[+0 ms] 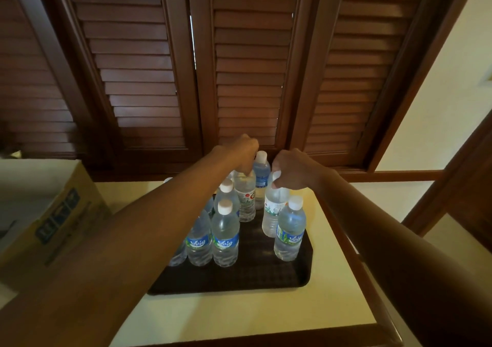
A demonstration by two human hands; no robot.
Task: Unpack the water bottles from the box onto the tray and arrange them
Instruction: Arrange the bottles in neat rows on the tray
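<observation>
Several clear water bottles with white caps and blue labels stand upright on a dark brown tray [255, 277] on a pale table. My left hand [241, 151] is closed over the top of a bottle with a white label [246, 200] near the tray's far middle. Gripping the cap of another bottle [274, 208] on the right side of the tray is my right hand [292, 169]. A blue-tinted bottle [262, 172] stands between my two hands. A front bottle [290, 233] stands at the right, and two more [225, 236] stand at the front left. My left forearm hides some bottles.
A cardboard box [61, 213] with blue print sits at the left edge of the table [239, 317]. Dark wooden louvred shutters [239, 67] rise right behind the tray. A wooden rail [354, 256] runs along the table's right side.
</observation>
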